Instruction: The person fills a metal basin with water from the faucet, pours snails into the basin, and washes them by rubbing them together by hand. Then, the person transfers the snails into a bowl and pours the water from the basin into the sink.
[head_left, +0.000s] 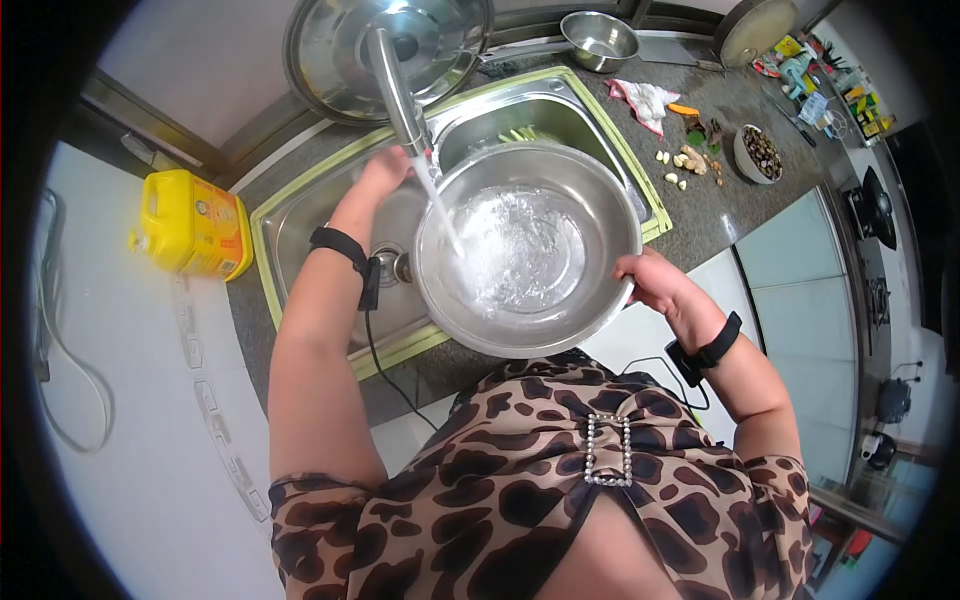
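A large stainless steel basin [600, 300] is tilted over the near edge of the double sink [310, 230]. Water streams from the faucet [395, 95] into it and churns across its bottom. My right hand [655, 283] grips the basin's right rim, thumb on top and fingers partly hidden under it. At the faucet's base, my left hand [383, 172] has its fingers closed around the faucet's lower part; the fingertips are partly hidden. Behind the basin, some green vegetable pieces [520, 134] show in the right sink bowl.
A yellow jug [195, 225] stands left of the sink. A large metal lid [330, 60] leans behind the faucet. On the right counter are a small steel bowl [600, 42], a cloth [645, 103], garlic, ginger [692, 160] and a bowl of dark shellfish-like pieces [760, 155].
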